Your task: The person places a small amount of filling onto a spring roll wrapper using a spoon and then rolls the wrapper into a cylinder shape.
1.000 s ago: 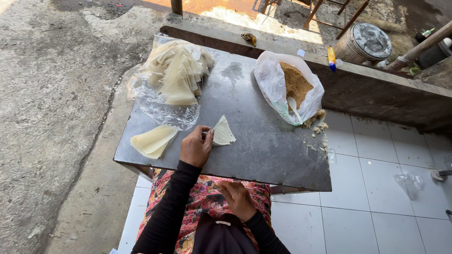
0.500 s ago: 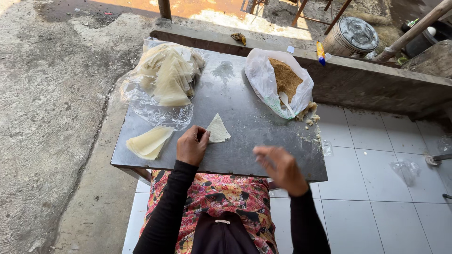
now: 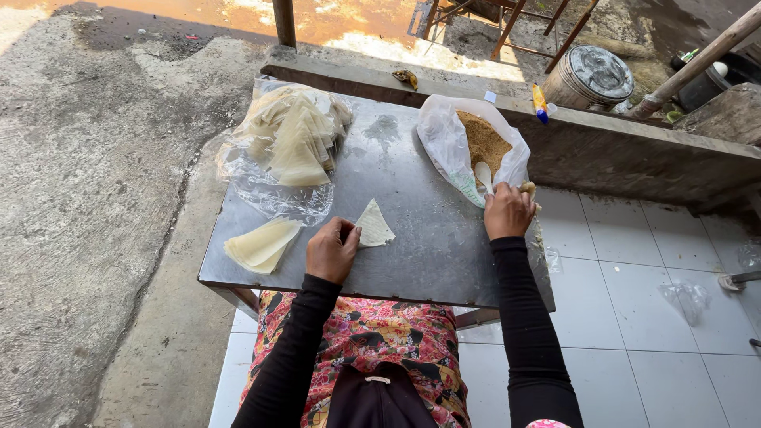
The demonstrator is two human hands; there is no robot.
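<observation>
1. Head view: your left hand pins the folded wrapper at lower centre of the metal table, fingers curled onto its left edge.
2. Your right hand, fingers bunched, touches the spoon in the filling bag, centre right.
3. Judgement: the wrapper is thin, limp and tears easily; hold it by the edge.

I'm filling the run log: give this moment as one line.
left hand: on triangular wrapper | right hand: at filling bag, by spoon | metal table
</observation>
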